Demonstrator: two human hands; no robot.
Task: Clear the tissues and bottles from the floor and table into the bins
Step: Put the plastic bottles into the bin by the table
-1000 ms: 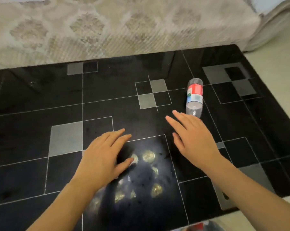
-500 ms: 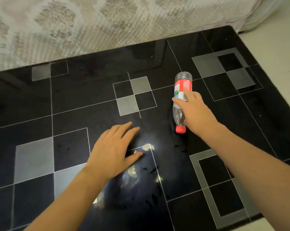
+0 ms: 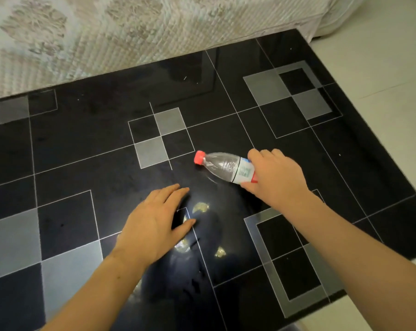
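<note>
My right hand (image 3: 277, 177) grips a clear plastic bottle (image 3: 226, 167) by its lower half over a glossy black tabletop (image 3: 82, 144), seen from my head camera looking down. The fingers wrap over the top of the labelled section and the thumb presses in from the near side, so the bottom end of the bottle is hidden behind the palm. The bottle lies nearly level, its red cap (image 3: 199, 157) pointing to my left and slightly away from me, towards a small cluster of grey squares (image 3: 160, 137) printed on the glass. A white label (image 3: 245, 173) with green print and a red edge shows just ahead of my knuckles. The clear upper part looks crumpled and empty. I cannot tell whether the bottle rests on the glass or is lifted just off it; a faint curved reflection sits below it.

My left hand (image 3: 154, 225) is open and empty, palm down, fingers spread and pointing away from me, low over the tabletop near its middle. Whether it touches the surface I cannot tell. It is well apart from the bottle, nearer to me and to the left.

The tabletop is black with thin white lines and grey blocks, and bright spots of a ceiling lamp reflect (image 3: 201, 207) between my two hands. Beyond the far edge lies a quilted bed cover (image 3: 130, 32) in pale cream with a faded floral pattern. Pale floor (image 3: 381, 80) runs along the right side of the tabletop.
</note>
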